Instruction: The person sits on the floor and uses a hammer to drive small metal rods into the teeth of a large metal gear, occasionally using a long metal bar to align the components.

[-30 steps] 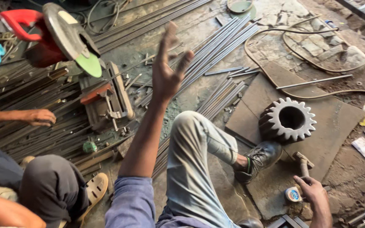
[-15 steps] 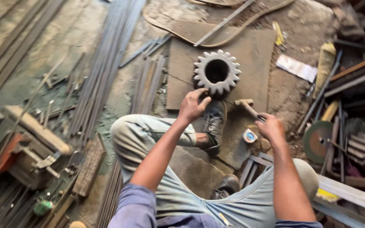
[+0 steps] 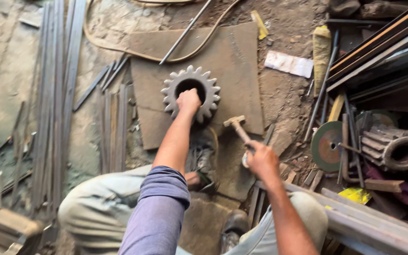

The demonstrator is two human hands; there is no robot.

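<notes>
A large grey toothed gear (image 3: 174, 88) lies flat on a brown metal plate (image 3: 232, 61) on the workshop floor. My left hand (image 3: 188, 101) rests on the gear's near rim, fingers curled over the edge of its bore. My right hand (image 3: 260, 159) is closed around the wooden handle of a small hammer (image 3: 237, 126), whose head points toward the gear, a short way to its right. My knees and shoes sit just below the plate.
Long steel rods (image 3: 55, 94) lie in rows at the left. A hose (image 3: 119, 47) curves behind the plate. At the right are a green cutting disc (image 3: 326, 145), a second gear-like part (image 3: 393, 147), steel bars (image 3: 378, 47) and a white paper (image 3: 289, 63).
My view swung right and closer to the gear. My left hand came down from the air onto the gear's rim. My right hand picked up the hammer.
</notes>
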